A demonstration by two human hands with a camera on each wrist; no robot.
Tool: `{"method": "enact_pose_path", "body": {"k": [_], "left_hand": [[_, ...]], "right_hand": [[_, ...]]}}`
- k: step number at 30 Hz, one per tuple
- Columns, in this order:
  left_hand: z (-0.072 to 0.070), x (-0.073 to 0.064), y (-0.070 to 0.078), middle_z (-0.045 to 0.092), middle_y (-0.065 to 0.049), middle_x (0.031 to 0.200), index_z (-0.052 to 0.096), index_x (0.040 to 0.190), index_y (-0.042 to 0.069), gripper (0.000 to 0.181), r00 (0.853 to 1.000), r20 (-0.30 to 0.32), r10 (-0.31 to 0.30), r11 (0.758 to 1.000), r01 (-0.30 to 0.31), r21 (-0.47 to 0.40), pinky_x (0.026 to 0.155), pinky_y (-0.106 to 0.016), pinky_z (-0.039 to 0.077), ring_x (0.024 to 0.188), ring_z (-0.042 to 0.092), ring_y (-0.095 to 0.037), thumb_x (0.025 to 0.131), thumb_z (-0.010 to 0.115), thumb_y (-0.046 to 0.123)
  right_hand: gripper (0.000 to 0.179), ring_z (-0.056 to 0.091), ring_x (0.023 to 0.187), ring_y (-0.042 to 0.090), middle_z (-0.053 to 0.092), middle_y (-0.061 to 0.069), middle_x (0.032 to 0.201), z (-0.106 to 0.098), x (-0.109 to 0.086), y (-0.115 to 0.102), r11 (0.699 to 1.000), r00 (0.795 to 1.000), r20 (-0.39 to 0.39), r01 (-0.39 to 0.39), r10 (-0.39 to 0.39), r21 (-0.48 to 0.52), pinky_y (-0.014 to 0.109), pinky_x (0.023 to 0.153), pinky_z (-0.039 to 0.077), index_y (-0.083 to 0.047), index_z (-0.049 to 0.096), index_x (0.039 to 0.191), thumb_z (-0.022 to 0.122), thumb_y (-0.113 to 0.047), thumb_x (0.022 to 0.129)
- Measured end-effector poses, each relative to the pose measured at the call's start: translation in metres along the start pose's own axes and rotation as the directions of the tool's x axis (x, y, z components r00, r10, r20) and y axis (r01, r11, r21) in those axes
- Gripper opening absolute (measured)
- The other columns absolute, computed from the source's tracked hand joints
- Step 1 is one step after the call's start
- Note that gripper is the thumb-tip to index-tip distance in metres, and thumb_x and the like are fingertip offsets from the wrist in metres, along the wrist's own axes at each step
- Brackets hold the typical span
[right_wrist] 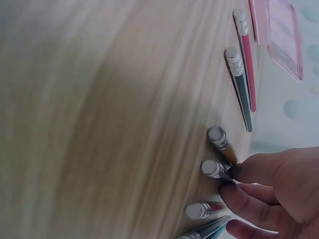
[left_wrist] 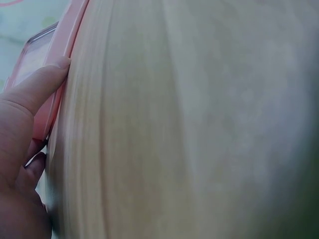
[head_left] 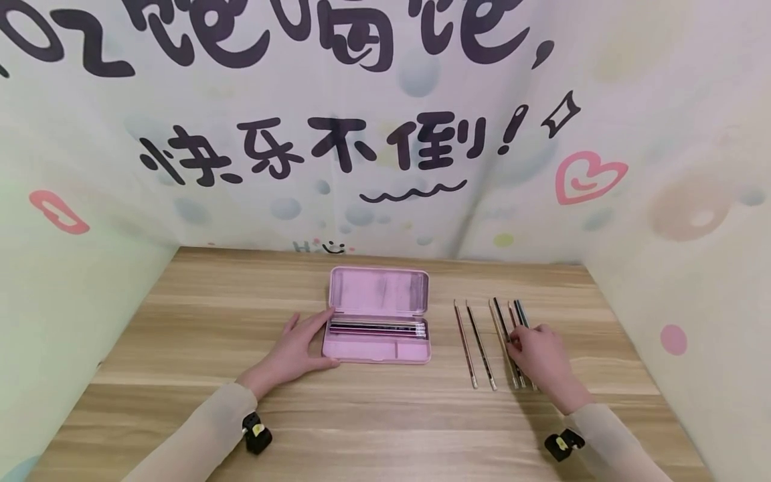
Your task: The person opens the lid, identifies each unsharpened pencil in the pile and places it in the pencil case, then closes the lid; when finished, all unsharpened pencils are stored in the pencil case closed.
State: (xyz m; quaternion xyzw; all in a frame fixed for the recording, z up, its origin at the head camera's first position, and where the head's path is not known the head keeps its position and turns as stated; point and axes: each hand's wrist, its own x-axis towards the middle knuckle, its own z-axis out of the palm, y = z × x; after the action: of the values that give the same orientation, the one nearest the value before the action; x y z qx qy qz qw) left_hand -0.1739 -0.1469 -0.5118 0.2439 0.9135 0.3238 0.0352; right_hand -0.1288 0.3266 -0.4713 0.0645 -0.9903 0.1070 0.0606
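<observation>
Right hand [head_left: 545, 351] over the loose pencils, thumb and index finger together on a black pencil [head_left: 501, 317], pinching it near its eraser end (right wrist view shows the pinch best); that pencil lies in the group at the right side of the table [head_left: 373, 428]. A yellowish pencil [head_left: 495, 318] lies just beside it toward the case; on the other side, a red-barrelled pencil [right_wrist: 198, 211], then a teal pencil [head_left: 521, 313] with a dark barrel next to it, partly hidden by the hand. Two more lie apart from that group, nearer the case: a reddish pencil [head_left: 466, 345] and a dark pencil [head_left: 482, 345], roughly side by side, erasers toward the person. Left hand [head_left: 289, 351] clamped on the left end of the pink pencil case [head_left: 361, 348], thumb along the front wall, index finger at the back corner by the hinge. Case is open at table centre, lid [head_left: 379, 291] raised at the back; stored pencils [head_left: 376, 328] fill its rear compartment, eraser ends right, and a short divider [head_left: 396, 350] splits the front section. Pale sleeves [head_left: 195, 435] on both arms, black wrist camera [head_left: 258, 435] on the left one, another on the right. Behind: printed backdrop [head_left: 271, 214], black lettering, pink heart outline.
</observation>
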Motion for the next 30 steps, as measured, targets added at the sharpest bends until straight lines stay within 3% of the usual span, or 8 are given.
{"method": "enact_pose_path", "body": {"k": [8,14,26,30], "left_hand": [[0.001,-0.004,0.001,0.048,-0.021,0.158,0.038,0.160,0.004,0.101,1.000,0.013,-0.009,1.000,0.009,0.000,0.126,-0.065,0.005,0.146,0.044,-0.040,0.081,0.089,0.040],[0.003,-0.003,0.003,0.048,-0.021,0.157,0.038,0.160,0.003,0.100,1.000,0.012,0.002,1.000,-0.002,0.001,0.126,-0.066,0.007,0.146,0.045,-0.040,0.082,0.089,0.038],[0.003,-0.002,0.004,0.048,-0.022,0.157,0.038,0.160,0.004,0.101,1.000,-0.001,0.007,1.000,-0.007,-0.008,0.125,-0.067,0.007,0.146,0.044,-0.041,0.081,0.089,0.038],[0.000,0.000,0.002,0.048,-0.022,0.157,0.037,0.161,0.004,0.101,1.000,-0.004,0.016,1.000,-0.016,0.001,0.125,-0.068,0.007,0.146,0.044,-0.041,0.081,0.089,0.039]], "right_hand": [[0.009,0.059,0.082,0.033,0.067,0.000,0.072,0.002,0.000,-0.002,1.000,0.999,0.044,-0.031,0.031,-0.001,0.051,0.076,0.046,-0.003,0.072,0.091,0.076,-0.011,0.090],[0.012,0.060,0.085,0.037,0.072,0.005,0.076,-0.005,0.003,-0.005,1.000,0.999,0.016,-0.029,0.029,0.011,0.055,0.076,0.048,0.000,0.072,0.094,0.077,-0.010,0.089],[0.008,0.059,0.078,0.029,0.072,-0.002,0.074,-0.020,0.015,-0.024,0.997,0.994,-0.076,0.082,-0.081,0.013,0.051,0.071,0.051,-0.003,0.073,0.094,0.076,-0.010,0.089],[0.008,0.060,0.081,0.028,0.072,-0.004,0.076,-0.028,0.023,-0.039,0.989,0.988,-0.066,0.143,-0.141,0.026,0.051,0.077,0.053,-0.004,0.073,0.095,0.075,-0.009,0.090]]}}
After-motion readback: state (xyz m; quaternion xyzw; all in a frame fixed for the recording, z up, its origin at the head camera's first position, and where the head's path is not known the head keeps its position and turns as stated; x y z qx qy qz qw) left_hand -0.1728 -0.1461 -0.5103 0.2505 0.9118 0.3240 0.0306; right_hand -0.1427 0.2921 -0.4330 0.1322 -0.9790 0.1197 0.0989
